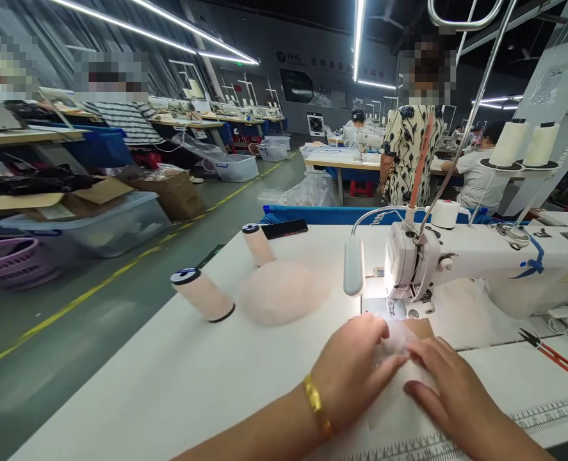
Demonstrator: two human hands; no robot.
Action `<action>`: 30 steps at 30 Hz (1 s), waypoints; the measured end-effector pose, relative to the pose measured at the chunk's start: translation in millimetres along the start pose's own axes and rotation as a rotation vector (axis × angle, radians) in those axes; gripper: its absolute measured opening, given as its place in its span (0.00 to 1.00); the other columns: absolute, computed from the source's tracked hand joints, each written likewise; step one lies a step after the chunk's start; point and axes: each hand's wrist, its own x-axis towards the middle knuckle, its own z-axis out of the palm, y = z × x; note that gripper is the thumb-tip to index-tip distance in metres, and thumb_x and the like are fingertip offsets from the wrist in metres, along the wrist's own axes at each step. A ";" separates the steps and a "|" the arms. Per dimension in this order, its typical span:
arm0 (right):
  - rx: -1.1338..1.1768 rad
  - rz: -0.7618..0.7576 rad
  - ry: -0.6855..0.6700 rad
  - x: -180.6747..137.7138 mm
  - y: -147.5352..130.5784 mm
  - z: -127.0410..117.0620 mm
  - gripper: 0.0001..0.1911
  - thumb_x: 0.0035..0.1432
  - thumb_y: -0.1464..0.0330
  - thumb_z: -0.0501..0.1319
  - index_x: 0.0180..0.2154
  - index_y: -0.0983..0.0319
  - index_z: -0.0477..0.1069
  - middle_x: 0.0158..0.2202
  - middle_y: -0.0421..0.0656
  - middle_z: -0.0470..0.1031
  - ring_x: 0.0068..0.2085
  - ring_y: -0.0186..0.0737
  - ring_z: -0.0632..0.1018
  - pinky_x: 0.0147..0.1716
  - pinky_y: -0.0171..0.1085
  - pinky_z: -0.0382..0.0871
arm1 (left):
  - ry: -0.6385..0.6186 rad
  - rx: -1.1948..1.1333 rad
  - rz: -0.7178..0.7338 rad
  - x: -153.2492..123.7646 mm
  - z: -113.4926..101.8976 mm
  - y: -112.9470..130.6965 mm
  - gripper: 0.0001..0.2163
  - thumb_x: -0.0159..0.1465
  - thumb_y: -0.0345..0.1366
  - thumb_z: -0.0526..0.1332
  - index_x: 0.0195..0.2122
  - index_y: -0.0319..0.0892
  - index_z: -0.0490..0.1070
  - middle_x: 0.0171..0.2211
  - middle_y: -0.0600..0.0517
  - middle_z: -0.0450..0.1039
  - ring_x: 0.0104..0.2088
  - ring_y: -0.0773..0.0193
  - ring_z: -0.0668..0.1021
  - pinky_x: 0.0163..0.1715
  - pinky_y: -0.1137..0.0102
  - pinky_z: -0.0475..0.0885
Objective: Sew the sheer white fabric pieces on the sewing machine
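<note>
A white sewing machine [476, 253] stands on the table, its small lamp lighting the needle area. Just in front of the presser foot, my left hand [353, 371] pinches a thin white piece of fabric [396, 336] between thumb and fingers. My right hand [449, 381] grips the same fabric from the other side, thumb and fingertips drawn together. A small tan piece [421, 328] shows beside the right fingers; whether it is held, I cannot tell. To the left lies a pale, round, sheer piece [286, 291]. The fabric is partly hidden under my fingers.
Two thread cones, a near one [209, 298] and a far one [259, 246], stand left of the sheer piece. A phone [286, 228] lies behind. Red-handled thread snips [559, 360] lie at right. A ruler strip [552, 410] runs along the front edge. Other people sit or stand beyond.
</note>
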 end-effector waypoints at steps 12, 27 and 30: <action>-0.018 -0.125 -0.145 -11.6 2.2 -15.6 0.14 0.68 0.74 0.60 0.53 0.56 0.68 0.46 0.46 0.76 0.44 0.47 0.76 0.42 0.44 0.77 | -0.302 -0.538 -0.344 -8.1 -36.9 -48.3 0.09 0.57 0.43 0.60 0.30 0.44 0.63 0.24 0.57 0.67 0.25 0.63 0.70 0.26 0.71 0.63; -0.212 -0.276 -0.133 -37.5 17.8 -46.2 0.21 0.62 0.71 0.69 0.55 0.53 0.71 0.45 0.47 0.80 0.42 0.48 0.82 0.40 0.40 0.80 | -0.196 -0.104 -0.040 27.2 4.7 -13.0 0.10 0.58 0.34 0.63 0.25 0.44 0.61 0.30 0.53 0.71 0.35 0.59 0.74 0.34 0.69 0.66; -0.175 -0.189 -0.087 -25.6 11.1 -61.7 0.28 0.62 0.67 0.69 0.61 0.53 0.67 0.53 0.50 0.78 0.52 0.53 0.79 0.49 0.45 0.80 | -0.204 -0.278 -0.047 22.7 10.3 -13.8 0.11 0.59 0.35 0.62 0.25 0.44 0.58 0.25 0.57 0.65 0.29 0.63 0.69 0.30 0.70 0.62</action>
